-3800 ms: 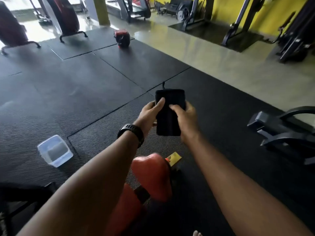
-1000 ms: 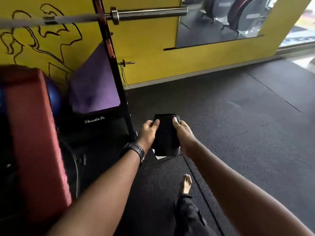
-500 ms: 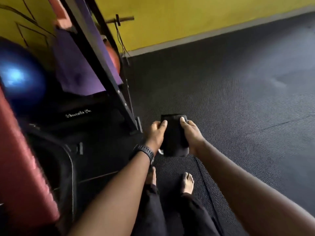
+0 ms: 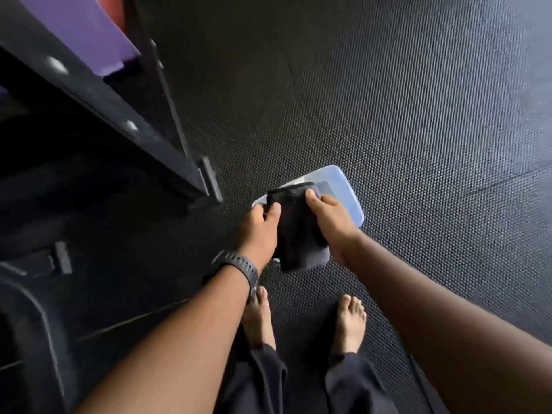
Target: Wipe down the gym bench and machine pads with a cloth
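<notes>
A folded black cloth point(image 4: 297, 234) hangs between both hands in front of me. My left hand point(image 4: 260, 231), with a dark watch on its wrist, grips the cloth's left edge. My right hand point(image 4: 334, 222) grips its right edge, thumb on top. Directly below the cloth a clear plastic container point(image 4: 343, 189) sits on the black rubber floor, partly hidden by cloth and hands. No bench pad shows clearly; only a dark frame fills the left.
A black metal rack upright point(image 4: 119, 115) slants across the upper left, its foot point(image 4: 210, 180) close to the container. A purple mat point(image 4: 80, 28) leans behind it. My two bare feet point(image 4: 349, 321) stand on the floor mat just below the hands.
My view has tilted further down to the floor. The yellow wall and blue ball have left the view, and the clear container has come into view under the cloth. Both hands keep hold of the cloth.
</notes>
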`<state>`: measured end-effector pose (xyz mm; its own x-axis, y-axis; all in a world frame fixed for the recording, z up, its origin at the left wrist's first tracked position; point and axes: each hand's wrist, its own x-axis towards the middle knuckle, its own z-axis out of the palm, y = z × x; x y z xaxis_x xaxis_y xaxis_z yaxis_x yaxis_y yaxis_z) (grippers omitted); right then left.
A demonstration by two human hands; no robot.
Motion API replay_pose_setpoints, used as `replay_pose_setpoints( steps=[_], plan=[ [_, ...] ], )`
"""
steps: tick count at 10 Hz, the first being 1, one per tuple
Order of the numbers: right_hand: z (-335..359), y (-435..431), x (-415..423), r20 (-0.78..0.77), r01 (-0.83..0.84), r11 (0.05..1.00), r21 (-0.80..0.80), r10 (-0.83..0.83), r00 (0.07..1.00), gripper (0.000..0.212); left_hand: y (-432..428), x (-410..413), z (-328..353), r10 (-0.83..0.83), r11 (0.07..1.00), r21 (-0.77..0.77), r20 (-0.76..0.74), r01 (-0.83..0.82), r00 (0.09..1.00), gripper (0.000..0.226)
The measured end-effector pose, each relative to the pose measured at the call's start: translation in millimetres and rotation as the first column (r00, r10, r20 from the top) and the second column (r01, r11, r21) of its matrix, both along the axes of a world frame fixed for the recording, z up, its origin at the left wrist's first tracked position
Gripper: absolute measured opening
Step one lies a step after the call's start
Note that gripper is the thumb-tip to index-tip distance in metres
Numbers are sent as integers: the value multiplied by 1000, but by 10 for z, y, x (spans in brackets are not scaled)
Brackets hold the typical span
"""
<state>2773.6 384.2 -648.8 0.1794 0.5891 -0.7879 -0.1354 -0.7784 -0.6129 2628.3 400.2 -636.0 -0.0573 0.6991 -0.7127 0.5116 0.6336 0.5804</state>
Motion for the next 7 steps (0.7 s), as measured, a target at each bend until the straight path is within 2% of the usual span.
replay_pose_setpoints(
  steps=[2, 3, 4, 5, 6, 7],
  plan=[
    [-913, 179, 77, 45, -1, 998, -61, 3, 999, 38, 214, 126, -868, 17, 999, -51, 17, -16, 1000, 68],
    [-1188, 192, 92, 47, 15, 995, -97, -10, 999, 40, 287, 144, -1233, 3, 995, -96, 19, -1, 1000, 64],
    [-1396, 209, 115, 64, 5, 994, -107, 2, 998, 41, 307, 139, -1480, 6, 990, -141, -10, -7, 1000, 38],
    [-1536, 227, 161, 80, -37, 992, -122, 47, 996, 44, 308, 112, -1679, -24, 981, -193, -29, 18, 999, 36],
    [-1646, 243, 191, 130, -73, 986, -149, 93, 987, 51, 339, 50, -1824, -82, 967, -245, -61, 65, 995, 62],
    [-1688, 214, 198, 143, -72, 983, -170, 97, 985, 53, 352, 25, -1870, -96, 964, -257, -87, 71, 992, 59]
  ],
)
